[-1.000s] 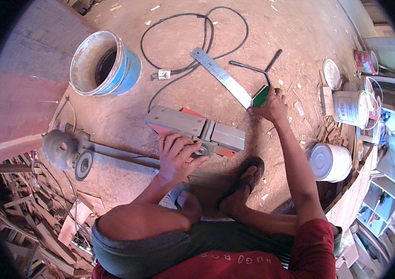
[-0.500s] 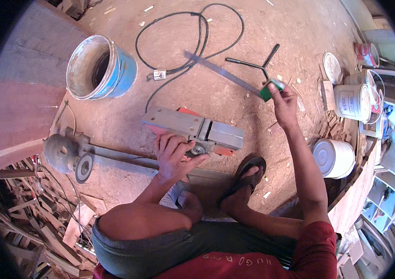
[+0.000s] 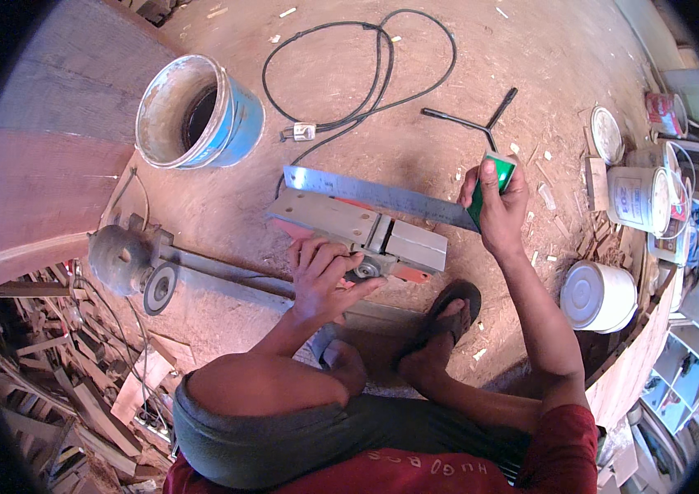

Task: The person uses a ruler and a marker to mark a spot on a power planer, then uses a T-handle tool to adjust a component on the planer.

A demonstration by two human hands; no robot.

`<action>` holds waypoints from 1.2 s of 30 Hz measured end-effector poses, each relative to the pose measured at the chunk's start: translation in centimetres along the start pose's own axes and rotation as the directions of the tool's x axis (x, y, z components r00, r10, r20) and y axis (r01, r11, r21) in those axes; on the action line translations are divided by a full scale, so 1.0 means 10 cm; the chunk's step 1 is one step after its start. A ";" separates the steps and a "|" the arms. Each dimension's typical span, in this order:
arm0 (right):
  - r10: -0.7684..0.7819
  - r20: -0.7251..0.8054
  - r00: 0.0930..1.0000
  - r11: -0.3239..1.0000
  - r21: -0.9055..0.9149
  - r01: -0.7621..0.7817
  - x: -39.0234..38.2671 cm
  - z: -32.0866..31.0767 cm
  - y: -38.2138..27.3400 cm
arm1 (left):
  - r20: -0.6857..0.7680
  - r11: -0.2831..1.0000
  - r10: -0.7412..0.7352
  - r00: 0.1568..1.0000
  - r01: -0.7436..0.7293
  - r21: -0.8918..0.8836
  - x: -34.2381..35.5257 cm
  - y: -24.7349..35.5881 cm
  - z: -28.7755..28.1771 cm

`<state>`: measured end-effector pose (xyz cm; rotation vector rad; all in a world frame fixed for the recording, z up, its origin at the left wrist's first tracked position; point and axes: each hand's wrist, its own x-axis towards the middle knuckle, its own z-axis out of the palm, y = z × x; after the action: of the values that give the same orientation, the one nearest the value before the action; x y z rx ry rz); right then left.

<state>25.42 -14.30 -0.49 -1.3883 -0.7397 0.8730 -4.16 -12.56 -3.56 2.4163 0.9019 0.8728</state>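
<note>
An electric hand planer point(image 3: 333, 221) is turned with its flat metal sole upward, in front of my knees. My left hand point(image 3: 322, 276) grips its near side, fingers curled over the edge beside a round knob. In my right hand point(image 3: 499, 202) is a try square point(image 3: 378, 194), held by its green stock. Its steel blade reaches left, just above the planer's far edge; whether they touch I cannot tell. The planer's underside, with its handle, is hidden.
A blue bucket point(image 3: 238, 123) stands far left, near a looped black cable point(image 3: 448, 70) with a plug. Beyond my right hand lies a black three-armed wrench point(image 3: 485, 123). A bench grinder point(image 3: 127, 263) sits at left above wood scraps point(image 3: 77, 387). White tubs point(image 3: 600, 296) line the right.
My right hand has turned the try square and brought its blade down toward me, from over the floor to beside the planer's sole. My left hand keeps its grip.
</note>
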 end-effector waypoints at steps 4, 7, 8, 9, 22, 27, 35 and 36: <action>0.039 -0.035 0.999 0.998 -0.038 -0.040 -0.08 0.06 0.07 | -0.002 0.999 -0.031 1.000 0.031 -0.016 -0.03 -0.01 0.02; 0.026 -0.070 0.997 1.000 0.001 -0.026 -0.11 0.08 0.13 | -0.007 0.999 -0.033 0.999 0.033 -0.020 -0.02 0.00 0.02; 0.021 -0.062 0.998 1.000 -0.004 -0.022 -0.11 0.08 0.17 | -0.003 0.999 -0.036 0.999 0.036 -0.021 -0.02 0.00 0.01; 0.017 -0.055 0.998 1.000 -0.009 -0.017 -0.12 0.07 0.21 | 0.001 0.999 -0.038 0.999 0.038 -0.021 -0.02 0.00 0.01; 0.021 -0.057 0.998 1.000 0.018 -0.020 -0.21 0.10 0.37 | 0.001 0.998 -0.039 0.999 0.039 -0.038 -0.01 0.00 0.02; 0.020 -0.052 0.998 0.999 0.026 -0.019 -0.21 0.09 0.43 | -0.008 0.999 -0.039 0.999 0.038 -0.028 0.00 0.01 0.01; 0.039 -0.057 0.998 0.999 0.027 -0.038 -0.24 0.05 0.50 | 0.011 0.999 -0.034 0.999 0.034 -0.020 -0.01 0.01 0.00; 0.037 -0.058 0.998 0.999 0.024 -0.035 -0.25 0.05 0.51 | 0.008 0.999 -0.033 0.999 0.034 -0.027 -0.01 0.00 0.01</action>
<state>23.30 -16.27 -5.42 -1.4050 -0.6602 0.8626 -4.20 -12.66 -3.69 2.3731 0.9197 0.8582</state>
